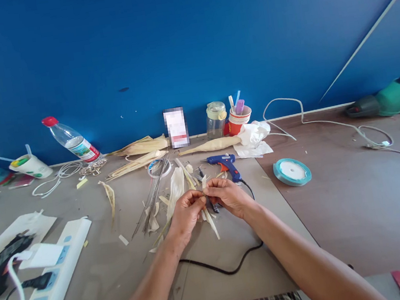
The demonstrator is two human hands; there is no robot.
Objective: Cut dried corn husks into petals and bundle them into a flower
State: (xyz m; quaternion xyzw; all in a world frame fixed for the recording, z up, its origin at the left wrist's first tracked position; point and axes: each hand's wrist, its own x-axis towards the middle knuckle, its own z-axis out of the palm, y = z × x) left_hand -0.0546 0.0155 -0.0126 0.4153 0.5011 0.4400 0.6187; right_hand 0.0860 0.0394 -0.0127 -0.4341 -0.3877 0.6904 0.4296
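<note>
My left hand (pixel 185 214) and my right hand (pixel 231 196) meet over the middle of the table, both in a pinch. Between their fingertips is a pale strip of corn husk (pixel 211 223); its ends stick out above and below the fingers. Whether a thin wire is also in the pinch, I cannot make out. Just beyond my right hand lies a blue hot glue gun (pixel 228 165) with a black cord. Loose husk pieces (pixel 176 185) are scattered beside my left hand, next to a bundle of thin metal wires (pixel 154 196). A dark pen-like tool (pixel 214 207) is partly hidden under my hands.
Along the blue wall stand a tilted plastic bottle (pixel 76 142), a phone (pixel 176 128), a jar (pixel 215 120) and a red paper cup (pixel 239 120). A power strip (pixel 59 274) with plugs lies left. A ribbon roll (pixel 291 172) and white cable (pixel 346 128) lie right.
</note>
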